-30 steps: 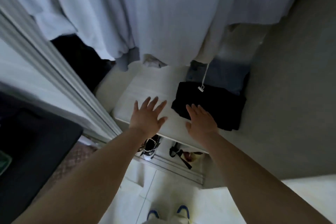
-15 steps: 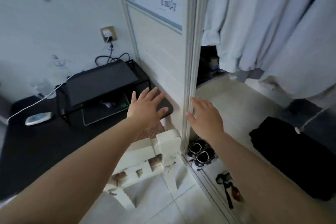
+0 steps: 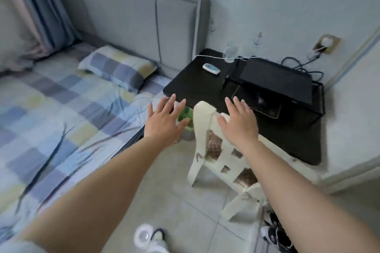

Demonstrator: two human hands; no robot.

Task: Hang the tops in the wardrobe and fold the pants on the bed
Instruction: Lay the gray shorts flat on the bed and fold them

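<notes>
The bed (image 3: pixel 51 125) with a checked sheet fills the left side, a checked pillow (image 3: pixel 117 68) lying by the grey headboard. No tops or pants show in this view, and the wardrobe is out of sight except for a pale edge at the far right. My left hand (image 3: pixel 164 123) hovers with fingers spread over the gap between bed and table, holding nothing. My right hand (image 3: pixel 238 123) is stretched out flat above the white chair (image 3: pixel 207 150), also empty.
A black bedside table (image 3: pixel 193 86) carries a black wire shelf (image 3: pixel 275 86), a small remote (image 3: pixel 211 68) and cables to a wall socket (image 3: pixel 327 44). A green-lined bin (image 3: pixel 186 123) stands by the chair. Shoes (image 3: pixel 277 234) lie at the lower right on the tiled floor.
The view has swung left from the wardrobe's hanging clothes and folded black garment to the bed and bedside table. Both hands stayed stretched out, open and empty.
</notes>
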